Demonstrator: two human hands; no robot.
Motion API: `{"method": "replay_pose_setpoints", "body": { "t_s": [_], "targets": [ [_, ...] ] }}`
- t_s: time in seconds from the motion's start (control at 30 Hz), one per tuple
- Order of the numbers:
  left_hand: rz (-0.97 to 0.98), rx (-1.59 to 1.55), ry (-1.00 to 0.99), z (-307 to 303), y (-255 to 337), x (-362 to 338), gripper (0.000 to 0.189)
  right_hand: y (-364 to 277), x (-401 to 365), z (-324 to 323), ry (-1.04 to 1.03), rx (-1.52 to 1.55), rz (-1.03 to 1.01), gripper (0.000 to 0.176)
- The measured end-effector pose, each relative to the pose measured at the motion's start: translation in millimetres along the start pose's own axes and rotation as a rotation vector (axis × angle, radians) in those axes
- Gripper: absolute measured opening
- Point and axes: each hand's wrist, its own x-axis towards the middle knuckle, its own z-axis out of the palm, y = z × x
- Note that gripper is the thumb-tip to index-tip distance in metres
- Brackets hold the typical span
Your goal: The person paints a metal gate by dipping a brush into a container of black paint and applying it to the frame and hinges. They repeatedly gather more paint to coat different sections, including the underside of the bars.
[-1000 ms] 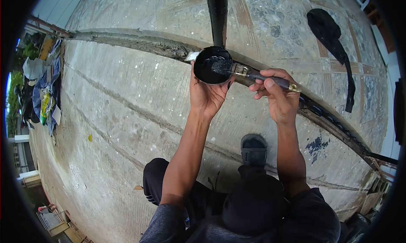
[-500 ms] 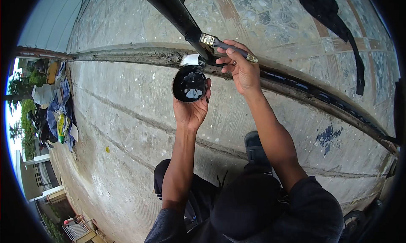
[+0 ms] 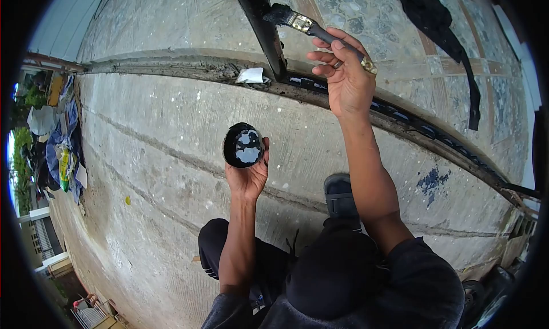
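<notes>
My left hand (image 3: pixel 249 179) is wrapped round a round container of glossy black paint (image 3: pixel 230 147), holding it above the concrete with its mouth facing up. Between the fingers of my right hand (image 3: pixel 350 71) is a paintbrush (image 3: pixel 327 38) with a dark handle and a shiny metal ferrule. Its black bristles touch the side of a black metal post (image 3: pixel 260 28), which rises from the floor channel. A white scrap (image 3: pixel 250 75) lies near the foot of the post.
A long floor track (image 3: pixel 423 126) with black paint runs off to the right. Black cloth (image 3: pixel 443 26) lies on the stone tiles. Dark paint (image 3: pixel 433 183) stains the concrete. Bags and cloths (image 3: pixel 66 140) are heaped at left.
The paintbrush has moved up and slightly right along the post, with its bristles now showing. My left hand has drawn the paint container back towards me, away from the post.
</notes>
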Motion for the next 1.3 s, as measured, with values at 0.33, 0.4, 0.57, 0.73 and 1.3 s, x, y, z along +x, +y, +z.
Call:
{"method": "replay_pose_setpoints", "body": {
  "t_s": [0.33, 0.4, 0.57, 0.73, 1.3],
  "targets": [
    [0.011, -0.015, -0.037, 6.7, 2.3, -7.6, 0.043, 4.3, -16.4, -7.3, 0.026, 0.138, 0.080, 0.036],
    [-0.001, -0.012, -0.030, 10.1, 0.2, -7.9, 0.043, 6.0, -8.8, 8.0, -0.066, 0.256, 0.112, 0.037],
    [-0.008, 0.065, -0.050, 19.7, 1.8, -7.2, 0.042, 39.4, -20.5, -19.2, 0.012, 0.062, 0.221, 0.038],
    [-0.027, 0.077, -0.059, 23.8, 1.5, 3.6, 0.043, 2.8, -7.0, -4.9, -0.052, 0.202, 0.093, 0.036],
    [-0.007, 0.264, -0.057, 35.6, -36.8, 64.2, 0.052, -35.9, -7.0, -18.3, -0.051, -0.481, -0.018, 0.011]
  ]
}}
